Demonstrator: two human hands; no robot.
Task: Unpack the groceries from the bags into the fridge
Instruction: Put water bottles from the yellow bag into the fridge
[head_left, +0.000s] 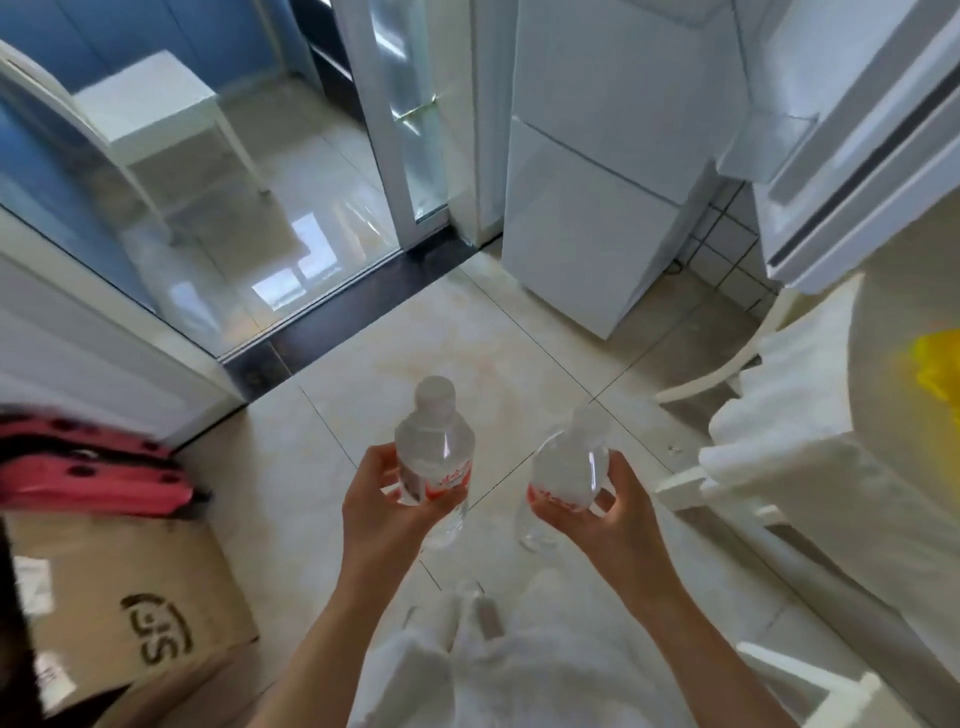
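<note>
A clear plastic water bottle with a red label (435, 457) is gripped in the left hand (387, 506), and a second clear red-labelled bottle (569, 475), tilted, is held in the right hand (605, 512), both above the pale tiled floor (519, 338). The white two-door fridge (597, 208) is seen ahead with its doors closed. A brown cardboard box (130, 618) and a pink bag (88, 467) lie to the left, a white chair (769, 467) to the right.

Both forearms bare, reaching forward and down, converging slightly. Left hand (384, 499) palm turned inward, fingers and thumb curled round a bottle (435, 457) held upright. Right hand (597, 514) palm up, fingers curled round a 2nd bottle (566, 478), tilted. Hands level, near each other, not touching.
</note>
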